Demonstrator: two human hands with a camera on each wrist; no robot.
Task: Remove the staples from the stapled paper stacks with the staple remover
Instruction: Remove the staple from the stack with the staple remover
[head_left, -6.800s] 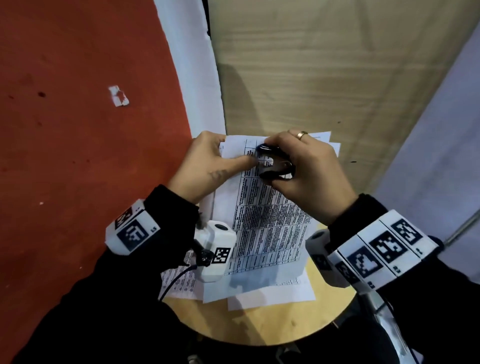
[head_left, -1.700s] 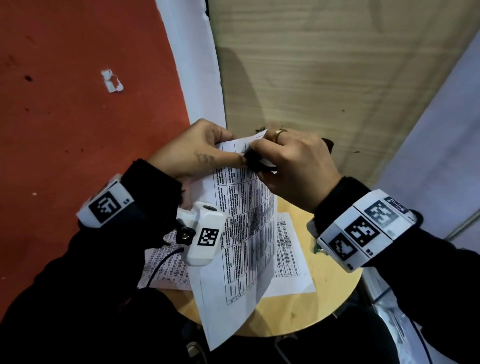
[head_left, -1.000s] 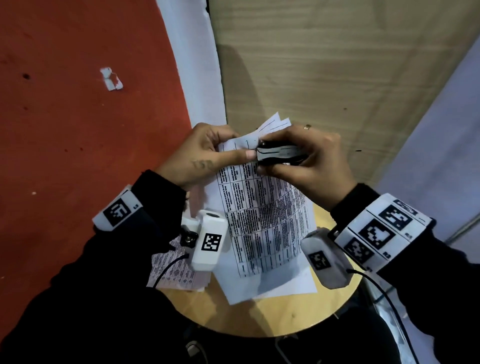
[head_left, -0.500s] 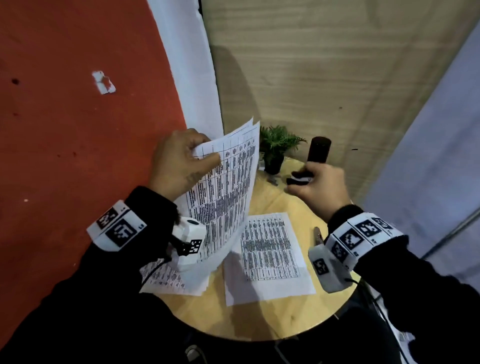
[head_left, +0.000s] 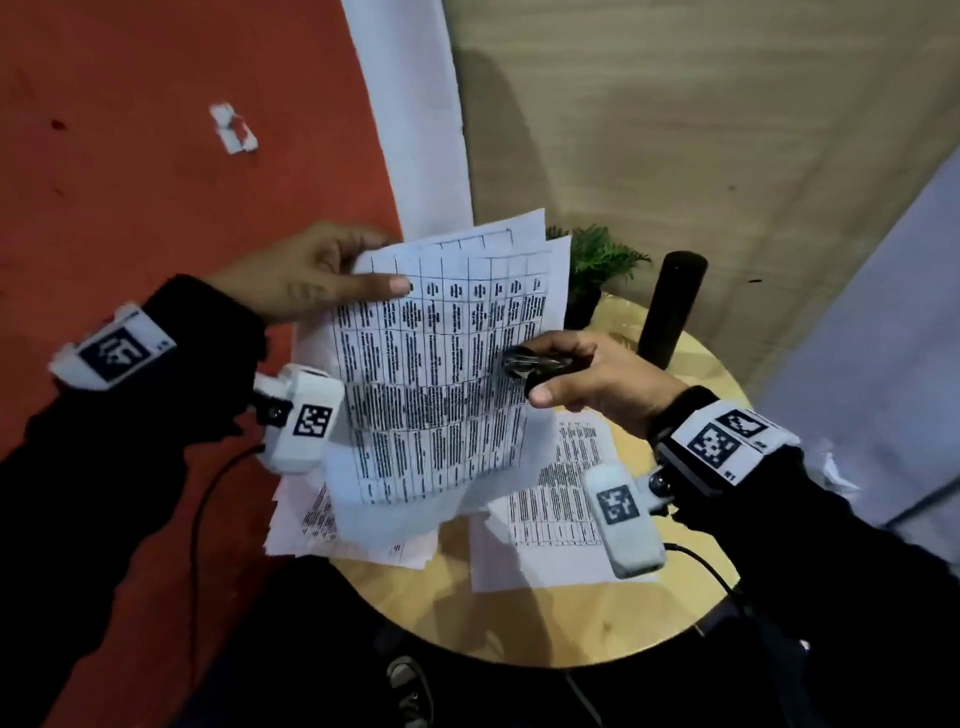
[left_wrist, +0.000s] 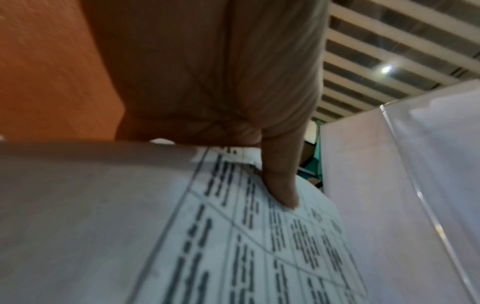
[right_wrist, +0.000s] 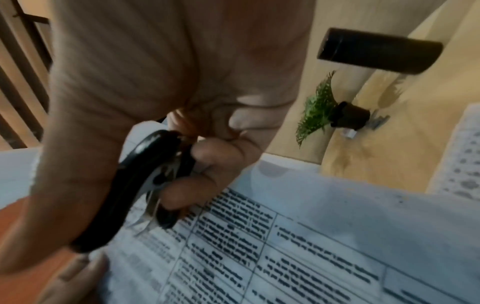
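Staple remover (head_left: 537, 364): black handles, metal claws, held in my right hand (head_left: 597, 382), thumb below and fingers curled over the top. Claws point toward the printed face of the raised sheets, close over their right edge; I cannot tell whether they touch. In the right wrist view the same tool (right_wrist: 145, 185) sits between thumb and curled fingers, metal tips just above the print.

Paper stack, held (head_left: 447, 364): several printed table sheets, lifted off the table and fanned at the top corner. My left hand (head_left: 306, 275) pinches the upper left corner, thumb flat on the front page, other fingers behind. The left wrist view shows the thumb (left_wrist: 281, 179) pressed on the gridded page (left_wrist: 259, 236).

Paper, lying, right (head_left: 550, 509): printed sheet flat on the round wooden table (head_left: 545, 623), partly under the raised stack.

Paper, lying, left (head_left: 332, 525): more printed sheets at the table's left edge, overhanging it.

Small potted plant (head_left: 592, 270): green, in a dark pot, at the table's far side.

Black cylinder (head_left: 672, 306): upright, right of the plant.

Floor: red area (head_left: 130, 182) with a scrap of white paper (head_left: 232, 127) lying on it.
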